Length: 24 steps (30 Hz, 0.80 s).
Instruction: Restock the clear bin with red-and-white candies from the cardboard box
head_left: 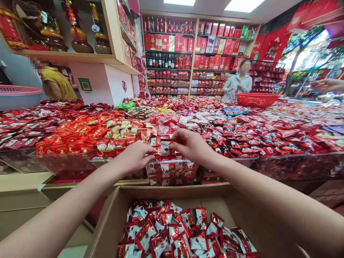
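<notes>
Red-and-white wrapped sweets (165, 147) lie at the front edge of a clear bin (173, 162), between both hands: left hand (138, 154) at their left, its thumb near the bin's front rim, right hand (188, 144) at their right, fingertips touching a wrapper. Fingers of both bent, thumbs a little apart from forefingers; cannot tell whether either has a firm hold. Below the bin's front edge, an open cardboard box (106, 218) carries a heap of similar loose packets (176, 231).
</notes>
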Available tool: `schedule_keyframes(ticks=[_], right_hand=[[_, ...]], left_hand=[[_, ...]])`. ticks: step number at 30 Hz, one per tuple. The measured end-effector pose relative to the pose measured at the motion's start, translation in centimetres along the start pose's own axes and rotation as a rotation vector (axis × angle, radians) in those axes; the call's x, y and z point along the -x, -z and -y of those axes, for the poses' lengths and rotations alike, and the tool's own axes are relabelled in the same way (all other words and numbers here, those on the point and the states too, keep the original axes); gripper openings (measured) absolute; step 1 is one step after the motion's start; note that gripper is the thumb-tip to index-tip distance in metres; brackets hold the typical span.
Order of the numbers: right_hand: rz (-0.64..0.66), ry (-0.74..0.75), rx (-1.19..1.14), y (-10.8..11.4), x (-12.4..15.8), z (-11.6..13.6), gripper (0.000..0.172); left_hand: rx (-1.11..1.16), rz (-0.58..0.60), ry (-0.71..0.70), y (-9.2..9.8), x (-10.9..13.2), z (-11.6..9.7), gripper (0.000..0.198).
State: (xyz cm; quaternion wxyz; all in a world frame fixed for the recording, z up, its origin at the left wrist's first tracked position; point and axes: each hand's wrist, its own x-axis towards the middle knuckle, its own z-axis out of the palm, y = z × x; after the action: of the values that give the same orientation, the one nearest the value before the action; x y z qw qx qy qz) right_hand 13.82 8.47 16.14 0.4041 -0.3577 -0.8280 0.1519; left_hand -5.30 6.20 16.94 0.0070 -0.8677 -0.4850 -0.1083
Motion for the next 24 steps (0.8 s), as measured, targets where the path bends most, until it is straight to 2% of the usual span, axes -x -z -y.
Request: schedule_keyframes(ticks=[4,7,11,24], right_hand=[[0.073,0.012,0.098,-0.4,0.0,-0.2,0.008],[0.09,-0.003,0.118,-0.6,0.2,-0.4,0.014],[0.164,-0.029,0.168,-1.0,0.4,-0.6,0.011],[0.326,-0.155,0.314,-1.0,-1.0,0.3,0.019]], left_hand=[[0.051,0.005,-0.002,-0.2,-0.1,0.5,0.023],[0.063,-0.016,-0.005,-0.3,-0.3,0.9,0.023],[0.056,-0.008,-0.006,-0.4,-0.5,1.3,0.025],[0.1,-0.023,0.001,0.1,-0.6,0.8,0.026]])
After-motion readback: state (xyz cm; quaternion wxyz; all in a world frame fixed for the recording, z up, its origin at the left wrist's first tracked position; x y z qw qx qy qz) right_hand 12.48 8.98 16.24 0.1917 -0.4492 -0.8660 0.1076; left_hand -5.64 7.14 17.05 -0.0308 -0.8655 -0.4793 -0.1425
